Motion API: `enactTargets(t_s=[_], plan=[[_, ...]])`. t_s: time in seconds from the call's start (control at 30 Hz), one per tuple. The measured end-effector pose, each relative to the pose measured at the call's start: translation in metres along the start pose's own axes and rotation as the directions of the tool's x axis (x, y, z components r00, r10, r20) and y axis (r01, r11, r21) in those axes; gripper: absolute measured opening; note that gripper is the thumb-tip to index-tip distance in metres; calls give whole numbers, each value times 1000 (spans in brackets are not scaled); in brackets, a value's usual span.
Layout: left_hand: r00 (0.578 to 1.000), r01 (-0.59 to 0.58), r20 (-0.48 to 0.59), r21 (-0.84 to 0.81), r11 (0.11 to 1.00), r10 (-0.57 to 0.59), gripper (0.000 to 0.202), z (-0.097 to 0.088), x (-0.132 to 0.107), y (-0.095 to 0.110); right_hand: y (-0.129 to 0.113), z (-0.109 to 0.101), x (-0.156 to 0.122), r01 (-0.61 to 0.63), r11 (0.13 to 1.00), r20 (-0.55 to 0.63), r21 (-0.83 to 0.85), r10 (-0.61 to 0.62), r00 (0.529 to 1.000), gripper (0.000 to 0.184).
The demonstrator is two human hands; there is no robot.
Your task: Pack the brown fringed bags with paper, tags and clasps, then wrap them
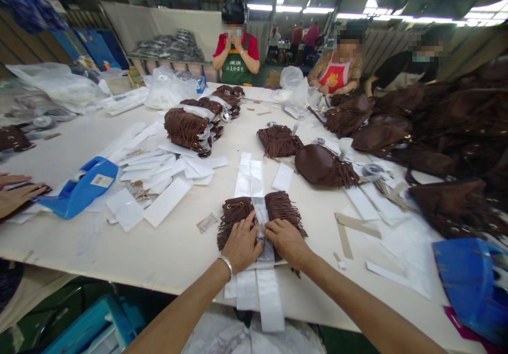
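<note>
- Left forearm point(178, 311) and right forearm point(353, 296): 2 in view, bare up to the picture's edge, narrowing towards the wrists.
- Left hand point(241, 245): bare, with 1 shiny silver-coloured bracelet point(226, 265), a band round the wrist.
- Right hand point(289, 242): bare, wrist uncovered.
- Lap: pale, creased cloth point(226, 338), garment unclear.

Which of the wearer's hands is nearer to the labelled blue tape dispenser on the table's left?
Left. The left hand rests on the brown fringed bag, to the right of the blue tape dispenser; the right hand is on the same bag, farther right.
</note>
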State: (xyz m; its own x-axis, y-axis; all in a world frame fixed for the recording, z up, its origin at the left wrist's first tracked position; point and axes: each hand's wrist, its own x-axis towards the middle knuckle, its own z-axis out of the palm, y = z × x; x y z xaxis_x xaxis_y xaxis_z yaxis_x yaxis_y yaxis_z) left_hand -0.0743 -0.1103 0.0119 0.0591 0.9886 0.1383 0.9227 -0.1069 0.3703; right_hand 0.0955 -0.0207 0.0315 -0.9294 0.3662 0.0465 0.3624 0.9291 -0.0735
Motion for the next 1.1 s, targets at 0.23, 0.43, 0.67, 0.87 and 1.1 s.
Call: enactTargets(t_s=[0.23, 0.43, 0.67, 0.87, 1.1], plan=[[999, 13, -36, -64, 998, -16, 61, 5, 0, -2, -3, -3, -2, 43, 999, 19, -11, -42, 999, 21], [995, 6, -103, -116, 993, -18, 60, 6, 1, -1, -1, 5, -9, 42, 999, -40, -29, -43, 998, 24], [993, 22, -115, -143, 989, -38, 54, 5, 1, 1, 2, 12, -16, 48, 999, -113, -11, -49, 992, 28], [993, 28, -110, -144, 989, -44, 55, 6, 0, 2, 0, 9, -14, 61, 998, -120, -15, -62, 991, 23], [993, -28, -114, -67, 997, 21, 40, 1, 4, 7, 1, 6, -11, 62, 995, -106, -76, -70, 992, 18]])
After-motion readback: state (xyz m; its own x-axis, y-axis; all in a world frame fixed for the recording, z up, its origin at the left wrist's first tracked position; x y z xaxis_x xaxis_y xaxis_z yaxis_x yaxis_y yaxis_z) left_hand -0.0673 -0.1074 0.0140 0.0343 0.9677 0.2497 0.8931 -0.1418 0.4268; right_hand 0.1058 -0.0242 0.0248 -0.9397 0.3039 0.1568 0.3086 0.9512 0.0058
